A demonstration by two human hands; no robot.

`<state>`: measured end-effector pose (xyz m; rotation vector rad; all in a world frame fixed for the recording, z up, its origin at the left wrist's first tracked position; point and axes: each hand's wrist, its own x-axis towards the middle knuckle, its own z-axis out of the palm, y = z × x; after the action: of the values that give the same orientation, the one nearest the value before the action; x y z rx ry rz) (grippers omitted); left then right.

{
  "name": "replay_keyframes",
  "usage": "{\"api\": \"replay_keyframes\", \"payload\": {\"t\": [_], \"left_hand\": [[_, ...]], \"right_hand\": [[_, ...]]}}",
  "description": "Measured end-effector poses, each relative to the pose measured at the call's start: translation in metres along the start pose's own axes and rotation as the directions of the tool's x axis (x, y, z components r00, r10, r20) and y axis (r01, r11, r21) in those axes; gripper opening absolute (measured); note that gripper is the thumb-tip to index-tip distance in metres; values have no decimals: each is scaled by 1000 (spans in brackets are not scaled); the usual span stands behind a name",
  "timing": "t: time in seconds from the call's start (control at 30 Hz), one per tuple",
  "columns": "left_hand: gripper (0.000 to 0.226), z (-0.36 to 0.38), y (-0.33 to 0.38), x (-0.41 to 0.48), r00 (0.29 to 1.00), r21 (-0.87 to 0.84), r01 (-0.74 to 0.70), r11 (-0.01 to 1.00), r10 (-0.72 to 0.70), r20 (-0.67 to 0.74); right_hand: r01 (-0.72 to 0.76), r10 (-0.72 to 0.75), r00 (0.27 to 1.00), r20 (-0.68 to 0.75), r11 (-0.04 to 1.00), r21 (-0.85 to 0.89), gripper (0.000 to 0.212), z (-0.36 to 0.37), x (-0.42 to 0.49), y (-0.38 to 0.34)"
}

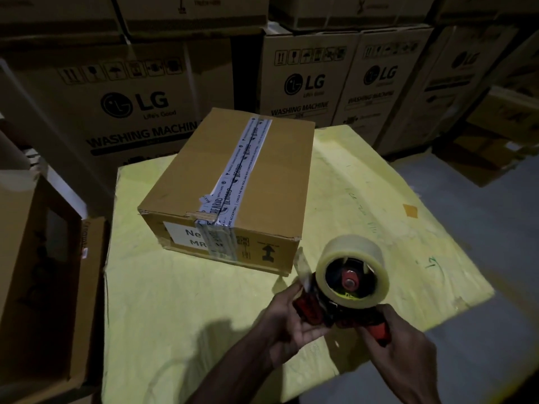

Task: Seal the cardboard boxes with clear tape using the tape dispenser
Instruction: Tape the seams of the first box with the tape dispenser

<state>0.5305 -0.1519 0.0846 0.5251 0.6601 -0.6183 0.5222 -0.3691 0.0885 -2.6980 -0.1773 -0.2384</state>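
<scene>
Item 1. Cardboard box: closed, lying left of centre on the table, which is covered by a yellow sheet. A printed tape strip runs along the top seam and is torn and lifting at the near edge.

Item 2. Left hand: grip closed on the front end of the tape dispenser, with fingertips up by the loose tape end.

Item 3. Clear tape roll: nearly full, mounted on the dispenser, held above the table just beside the box's near right corner and not touching it.

Item 4. Right hand: grip wrapped round the red handle.

Risks. The loose end may fold onto itself or stick to the left fingers. Those fingers probably sit close to the cutter, though the blade itself cannot be made out. New tape laid over the lifted scraps would likely wrinkle or fail to bond. The dim light makes the clear tape hard to follow.

Surroundings. Open carton: tight against the table's left edge, limiting reach to that side. Washing-machine cartons: stacked behind, closing off the far side. Orange patch: stuck on the sheet at right, well apart from the box. Nothing lies between the dispenser and the box.
</scene>
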Motion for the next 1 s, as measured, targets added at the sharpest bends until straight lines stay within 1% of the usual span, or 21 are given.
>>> {"api": "replay_keyframes", "payload": {"t": [0.07,0.1,0.17,0.2,0.23,0.27,0.33,0.4,0.47,0.53,0.6,0.63,0.7,0.73,0.8,0.9,0.93,1.0], "left_hand": [[43,-1,4,-7,1000,-79,-28,996,26,-16],[37,-5,3,-8,999,-114,-30,993,27,-34],[18,-16,-1,-11,999,-202,-14,979,7,-36],[7,-20,-2,-15,1000,-262,0,965,-2,-9],[6,-25,-3,-19,1000,-310,-11,951,15,11],[12,-29,-4,-24,999,-334,-38,942,47,18],[23,-34,-3,-34,992,-316,-111,942,122,15],[34,-36,2,-42,984,-219,-174,960,175,-18],[42,-40,7,-46,967,-76,-247,966,241,-78],[38,-41,16,-51,952,39,-274,961,276,-133],[32,-44,30,-59,939,132,-282,950,302,-165],[28,-47,39,-64,924,185,-310,933,341,-172],[20,-53,59,-73,877,273,-397,876,449,-168],[20,-56,71,-78,855,296,-429,853,490,-171],[23,-57,95,-90,797,396,-476,785,575,-182],[21,-56,132,-108,703,538,-521,663,691,-171],[24,-56,144,-114,672,565,-528,634,719,-178],[41,-58,165,-123,619,624,-528,576,764,-181]], "right_hand": [[50,-49,997,-54,999,13,26,-2,3,-8],[54,-51,996,-73,998,36,27,-2,4,-12],[85,-75,990,-116,993,78,27,-2,8,-19],[112,-100,986,-131,990,84,28,-2,10,-22],[134,-121,984,-134,986,95,30,-3,13,-25],[155,-140,981,-138,982,110,33,-4,16,-27],[201,-181,973,-144,969,142,35,-7,21,-30],[247,-227,965,-130,953,174,35,-9,28,-34],[292,-276,956,-101,933,212,36,-10,36,-42],[329,-326,944,-55,912,246,36,-11,46,-53],[344,-364,931,23,897,277,51,-15,60,-66],[352,-382,922,59,893,279,50,-16,68,-73],[403,-438,894,95,879,255,38,-17,84,-89],[439,-471,876,99,867,236,36,-17,92,-98],[503,-532,842,89,834,227,39,-15,108,-119],[541,-573,817,64,801,256,42,-10,130,-149],[555,-587,808,59,790,260,42,-9,137,-157],[589,-619,784,46,765,259,42,-6,150,-172]]}}
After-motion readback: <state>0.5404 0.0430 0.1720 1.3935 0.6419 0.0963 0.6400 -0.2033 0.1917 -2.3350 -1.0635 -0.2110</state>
